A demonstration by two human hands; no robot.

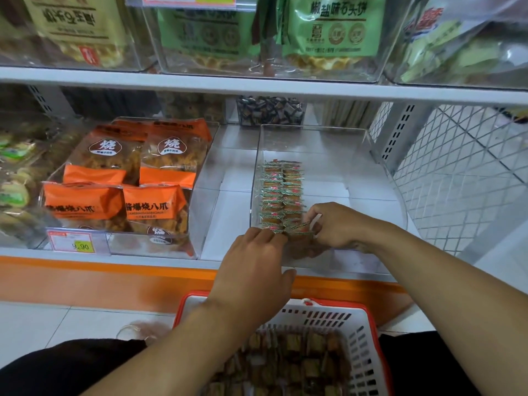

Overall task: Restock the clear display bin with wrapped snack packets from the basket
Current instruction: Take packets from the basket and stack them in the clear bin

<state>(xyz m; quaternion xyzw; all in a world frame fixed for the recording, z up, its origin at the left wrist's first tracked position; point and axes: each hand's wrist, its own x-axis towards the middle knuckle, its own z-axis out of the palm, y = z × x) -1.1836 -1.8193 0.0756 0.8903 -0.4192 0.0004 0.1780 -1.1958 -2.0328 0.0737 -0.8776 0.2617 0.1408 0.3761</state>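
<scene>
A clear display bin [357, 144] stands on the lower shelf, right of centre. Two neat rows of small wrapped snack packets [281, 190] with green-red edges run along its left side. At the near end of those rows, my left hand [257, 270] touches the front packets with its fingertips, fingers mostly straight. My right hand [334, 227] reaches inside the bin and pinches the nearest packets [298, 228] from the right. Below, a white basket with a red rim [363, 338] rests on my lap, filled with several more brown packets [297, 364].
Left of the clear bin stands another bin of large orange snack bags [125, 178] with a price tag [77, 241]. A white gap of shelf [225, 212] lies between them. Bins of green bags [328, 32] fill the shelf above. A wire mesh panel [463, 172] closes the right side.
</scene>
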